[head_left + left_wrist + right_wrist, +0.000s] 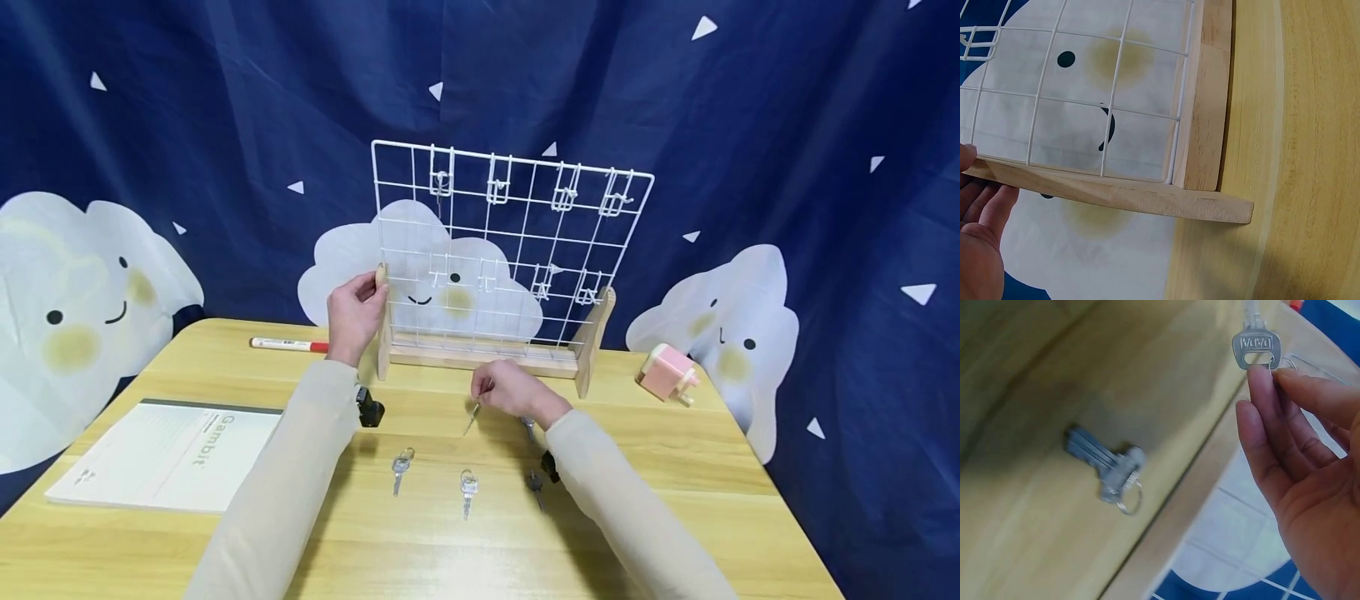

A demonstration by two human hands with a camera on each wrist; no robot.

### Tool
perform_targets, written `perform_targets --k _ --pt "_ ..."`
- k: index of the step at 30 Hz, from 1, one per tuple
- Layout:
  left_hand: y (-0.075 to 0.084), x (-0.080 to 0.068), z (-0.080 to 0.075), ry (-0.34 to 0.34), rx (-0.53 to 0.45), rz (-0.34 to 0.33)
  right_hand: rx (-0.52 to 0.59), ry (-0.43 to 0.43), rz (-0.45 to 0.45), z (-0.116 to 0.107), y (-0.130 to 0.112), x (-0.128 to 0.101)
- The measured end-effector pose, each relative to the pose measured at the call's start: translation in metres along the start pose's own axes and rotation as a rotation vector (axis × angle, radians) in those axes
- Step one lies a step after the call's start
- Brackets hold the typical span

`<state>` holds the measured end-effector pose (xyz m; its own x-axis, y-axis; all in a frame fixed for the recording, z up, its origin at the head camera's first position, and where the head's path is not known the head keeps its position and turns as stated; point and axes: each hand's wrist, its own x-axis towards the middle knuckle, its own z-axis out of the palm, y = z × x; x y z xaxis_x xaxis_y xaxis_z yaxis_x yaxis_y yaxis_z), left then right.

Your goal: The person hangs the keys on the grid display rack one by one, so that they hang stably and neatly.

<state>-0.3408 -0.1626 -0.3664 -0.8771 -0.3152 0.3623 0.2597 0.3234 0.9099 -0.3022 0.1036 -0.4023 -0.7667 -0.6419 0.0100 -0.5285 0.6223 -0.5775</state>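
Over a wooden table [337, 517], R hand [517, 392] holds a key [472, 419] by its ring [1290, 359], thumb & fingertip pinched together; L hand [354, 315] clamps thumb & fingers on wooden side post [383, 342] of wire rack [450, 356]. Key's prob. light, stiff, slick, not fragile; best hold, ring or flat head [1267, 340].
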Motion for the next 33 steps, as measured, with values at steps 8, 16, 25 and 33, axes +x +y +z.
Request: perform_targets --k 8,16,25,33 --pt "-0.002 -0.001 0.000 -0.004 -0.001 -0.010 0.089 0.022 -0.029 -0.023 -0.010 -0.013" --pt "-0.002 0.000 0.000 0.002 0.004 0.004 0.121 0.072 -0.007 -0.041 -0.019 -0.024" --pt "-0.002 -0.002 -0.001 0.001 0.006 -0.012 0.050 0.102 -0.022 -0.054 -0.027 -0.029" --pt "-0.003 -0.001 0.000 -0.003 0.024 -0.012 0.102 0.143 -0.017 -0.073 -0.044 -0.031"
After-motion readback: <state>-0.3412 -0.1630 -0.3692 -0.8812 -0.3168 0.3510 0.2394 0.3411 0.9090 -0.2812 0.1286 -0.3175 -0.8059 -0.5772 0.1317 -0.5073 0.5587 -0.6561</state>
